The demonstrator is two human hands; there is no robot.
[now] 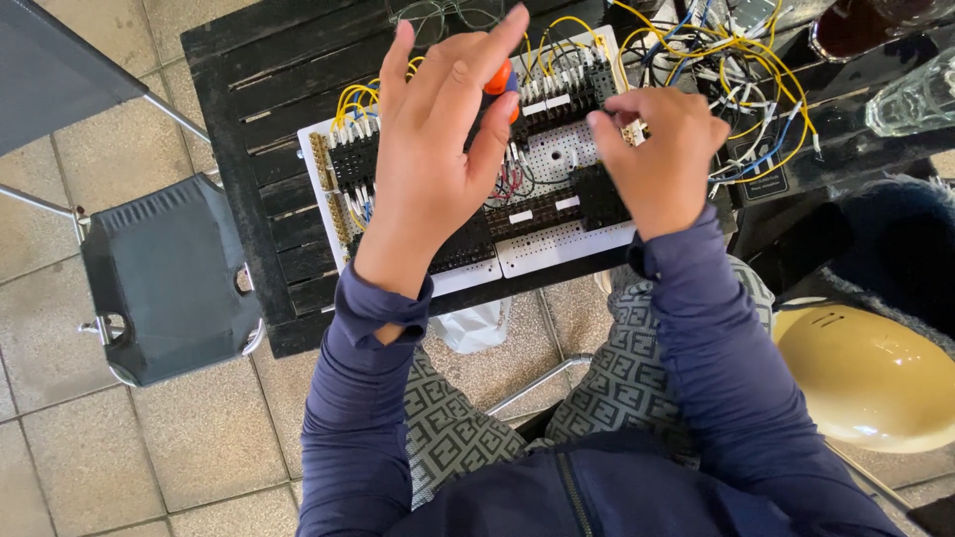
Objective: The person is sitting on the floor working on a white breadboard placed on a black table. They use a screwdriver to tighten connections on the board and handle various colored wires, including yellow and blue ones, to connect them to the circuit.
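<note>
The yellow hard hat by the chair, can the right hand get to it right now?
Probably yes, but not right away: the right hand is busy up on the wiring board, pinching something small. Nothing blocks the way to the hard hat.

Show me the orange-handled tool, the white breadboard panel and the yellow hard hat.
orange-handled tool [500,78], head view, on the orange handle beside the left hand's fingers.
white breadboard panel [557,244], head view, on its bare lower part.
yellow hard hat [865,378], head view, on its dome.

Soft, even daylight is filling the frame, casting only faint shadows. Glare is showing on the yellow helmet [863,373] at lower right. Edges are bowing from a wide lens; the centre is staying sharp.
</note>
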